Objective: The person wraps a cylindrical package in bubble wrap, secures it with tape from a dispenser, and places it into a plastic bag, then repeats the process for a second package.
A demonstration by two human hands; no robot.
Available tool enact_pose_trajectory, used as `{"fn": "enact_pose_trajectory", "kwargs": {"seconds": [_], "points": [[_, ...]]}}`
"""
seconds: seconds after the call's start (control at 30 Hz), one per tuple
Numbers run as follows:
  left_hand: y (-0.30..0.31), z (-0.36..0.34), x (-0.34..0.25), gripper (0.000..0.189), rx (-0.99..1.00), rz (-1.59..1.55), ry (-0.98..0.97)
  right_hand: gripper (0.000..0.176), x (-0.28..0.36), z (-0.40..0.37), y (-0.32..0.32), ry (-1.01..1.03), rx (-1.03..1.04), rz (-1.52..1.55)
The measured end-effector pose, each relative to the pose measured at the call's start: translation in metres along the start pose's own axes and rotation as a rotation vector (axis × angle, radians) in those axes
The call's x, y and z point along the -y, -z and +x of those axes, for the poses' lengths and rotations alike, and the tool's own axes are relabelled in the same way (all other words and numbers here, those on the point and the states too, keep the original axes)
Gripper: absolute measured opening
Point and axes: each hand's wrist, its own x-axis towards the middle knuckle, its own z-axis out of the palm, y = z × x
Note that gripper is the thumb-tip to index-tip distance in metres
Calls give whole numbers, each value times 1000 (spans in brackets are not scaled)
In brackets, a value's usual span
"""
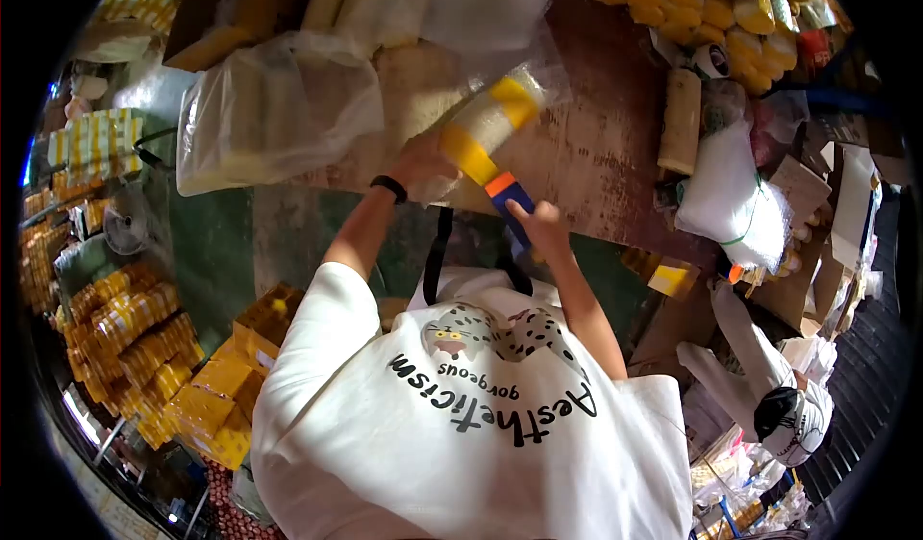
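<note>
White shirt with black letters fills the bottom, closest of all. Two arms reach up from it to a brown bench. Near 12 o'clock the left hand, with a black band on its wrist, wraps around a paint roller. The right hand grips its blue and orange handle. The roller's long side slants up toward 1 o'clock, its top end in clear plastic. A big clear bag sits just beside the left hand at 10 o'clock. A white sack lies at 3 o'clock, yellow boxes at 8 o'clock.
</note>
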Motion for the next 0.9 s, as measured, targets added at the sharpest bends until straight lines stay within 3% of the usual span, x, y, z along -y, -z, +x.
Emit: {"fn": "enact_pose_trajectory", "kwargs": {"seconds": [0.1, 0.2, 0.3, 0.37, 0.5, 0.7, 0.73, 0.83, 0.9], "points": [[10, 7, 9, 106, 47, -109, -90, 70, 28, 37, 4, -91, 251, 85], [1, 25, 39, 106, 38, -273, -275, 67, 47, 50, 1, -77, 199, 60], [14, 7, 5, 104, 65, -19, -63, 60, 59, 69, 4, -125, 297, -23], [9, 12, 13, 104, 59, 5, -51, 56, 70, 81, 5, -236, 380, -4], [13, 11, 6, 102, 81, -42, 40, 54, 79, 85, 1, -272, 389, -8], [5, 1, 6, 105, -31, -220, -255, 67, 41, 62, 12, -70, 276, 76], [0, -4, 4, 102, -92, -146, -302, 68, 28, 51, 18, -50, 261, 82], [-33, -4, 13, 98, -199, 139, -104, 68, -2, 5, 60, -95, 225, 68], [-59, -14, 6, 95, -332, 296, -70, 66, -26, -18, 78, 7, 112, 293]]}}
